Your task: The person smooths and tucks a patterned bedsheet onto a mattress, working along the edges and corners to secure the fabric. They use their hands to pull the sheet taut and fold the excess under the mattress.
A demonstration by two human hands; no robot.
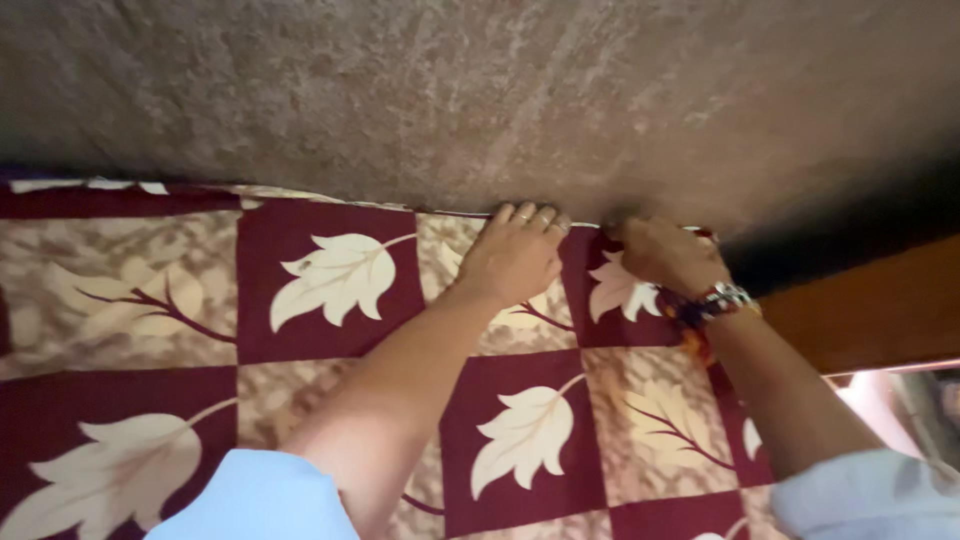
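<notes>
A bedsheet with dark red and beige squares and cream leaf prints covers the surface below me. My left hand presses its far edge where the sheet meets a rough grey-brown wall, fingers curled over the hem. My right hand, with a watch and thread bands on the wrist, grips the same edge just to the right, its fingertips hidden in the gap. Both forearms reach forward from light blue sleeves.
A brown wooden bed frame or headboard runs along the right side, with a dark gap above it against the wall. A pale floor patch shows at the lower right.
</notes>
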